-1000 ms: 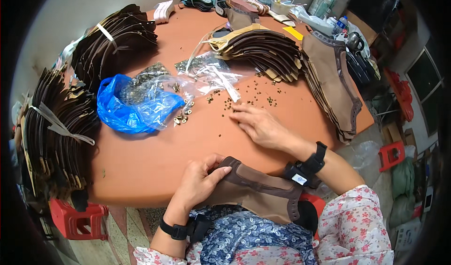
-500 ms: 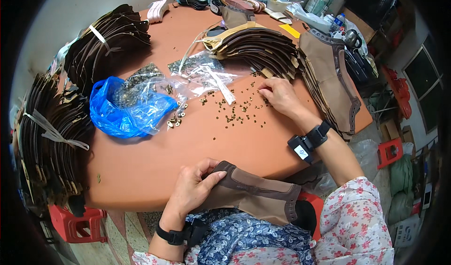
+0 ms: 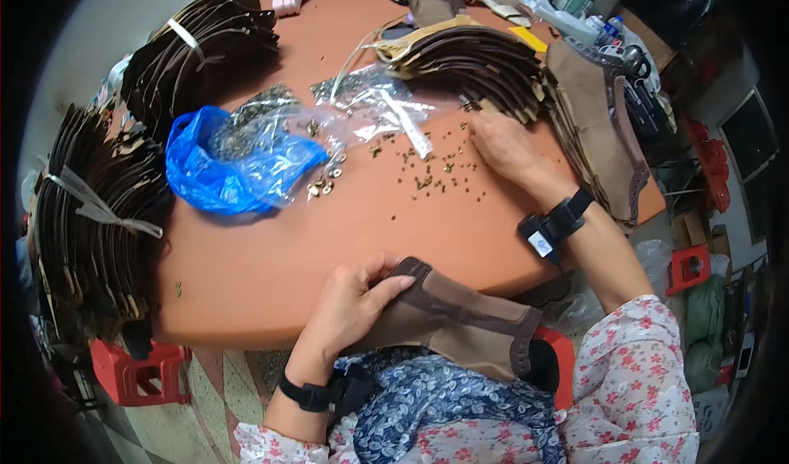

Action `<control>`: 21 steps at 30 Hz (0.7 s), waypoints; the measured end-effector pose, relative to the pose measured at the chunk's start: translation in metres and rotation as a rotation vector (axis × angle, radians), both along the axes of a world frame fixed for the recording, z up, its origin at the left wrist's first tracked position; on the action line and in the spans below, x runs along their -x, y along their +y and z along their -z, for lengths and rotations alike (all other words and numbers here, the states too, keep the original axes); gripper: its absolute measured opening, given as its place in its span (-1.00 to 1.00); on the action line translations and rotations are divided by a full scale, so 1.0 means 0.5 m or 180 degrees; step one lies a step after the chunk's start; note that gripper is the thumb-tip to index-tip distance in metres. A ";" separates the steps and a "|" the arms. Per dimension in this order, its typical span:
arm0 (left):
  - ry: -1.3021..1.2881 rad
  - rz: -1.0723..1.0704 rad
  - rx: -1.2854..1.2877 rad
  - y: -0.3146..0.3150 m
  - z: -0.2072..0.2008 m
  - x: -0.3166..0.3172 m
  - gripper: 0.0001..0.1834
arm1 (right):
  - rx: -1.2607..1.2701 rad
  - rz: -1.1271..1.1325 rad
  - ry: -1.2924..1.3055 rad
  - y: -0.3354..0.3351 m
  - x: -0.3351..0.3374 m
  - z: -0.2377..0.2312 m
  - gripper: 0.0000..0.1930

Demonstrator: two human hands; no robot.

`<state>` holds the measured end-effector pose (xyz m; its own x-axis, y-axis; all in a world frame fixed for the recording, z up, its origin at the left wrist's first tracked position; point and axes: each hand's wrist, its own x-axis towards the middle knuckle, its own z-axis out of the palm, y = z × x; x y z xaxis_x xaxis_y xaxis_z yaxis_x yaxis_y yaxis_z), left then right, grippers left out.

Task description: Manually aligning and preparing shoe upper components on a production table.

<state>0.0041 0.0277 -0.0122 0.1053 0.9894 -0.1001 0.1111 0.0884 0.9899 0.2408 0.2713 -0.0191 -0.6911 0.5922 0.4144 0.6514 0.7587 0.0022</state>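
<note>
Nearest, the left hand (image 3: 352, 306) is closed, thumb above and fingers beneath, on the dark edge of a two-tone brown fabric shoe upper (image 3: 464, 332), which extends to that hand's right. Farther out and to the right, the right hand (image 3: 505, 147) has its fingers bent over the terracotta-coloured worktop (image 3: 271, 275); whether they grip anything cannot be told. Small brass-coloured metal pieces (image 3: 425, 183) lie scattered just left of it. Ahead and left of the left hand sits a crumpled blue plastic bag (image 3: 189, 172), with a clear plastic bag of tiny dark metallic pieces (image 3: 234, 135) inside and spilling over it. Beyond the right hand, to its left, another transparent bag (image 3: 362, 86) contains similar pieces.
</note>
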 end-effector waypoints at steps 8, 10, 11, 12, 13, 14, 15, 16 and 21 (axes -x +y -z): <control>-0.0503 0.0199 0.0318 0.006 -0.016 0.013 -0.82 | 0.1127 0.0163 0.1160 -0.136 0.027 -0.081 -0.91; -0.0463 0.0157 0.0448 0.006 -0.021 0.016 -0.82 | 0.1641 0.0110 0.1380 -0.194 0.035 -0.089 -0.90; -0.0475 0.0164 0.0515 0.007 -0.023 0.017 -0.83 | 0.1865 0.0053 0.1408 -0.221 0.036 -0.090 -0.90; -0.0488 0.0166 0.0583 0.007 -0.025 0.020 -0.84 | 0.1948 0.0009 0.1394 -0.247 0.038 -0.090 -0.91; -0.0511 0.0224 0.0642 0.013 -0.022 0.016 -0.85 | 0.2047 0.0035 0.1400 -0.265 0.032 -0.082 -0.92; -0.0541 0.0214 0.0578 0.016 -0.015 0.011 -0.85 | 0.2028 0.0035 0.1391 -0.279 0.028 -0.070 -0.92; -0.0559 0.0181 0.0512 0.015 -0.012 0.008 -0.85 | 0.2013 0.0011 0.1390 -0.287 0.025 -0.060 -0.93; -0.0578 0.0148 0.0447 0.015 -0.012 0.005 -0.85 | 0.1651 -0.0214 0.1239 -0.285 0.020 -0.053 -0.92; -0.0584 0.0049 0.0442 0.009 -0.014 0.003 -0.86 | 0.0969 -0.0695 0.0681 -0.280 -0.005 -0.029 -0.89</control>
<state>0.0027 0.0324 -0.0052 0.1491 0.9656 -0.2131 -0.0673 0.2249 0.9721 0.2432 0.1313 -0.0045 -0.7312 0.5590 0.3910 0.4370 0.8239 -0.3607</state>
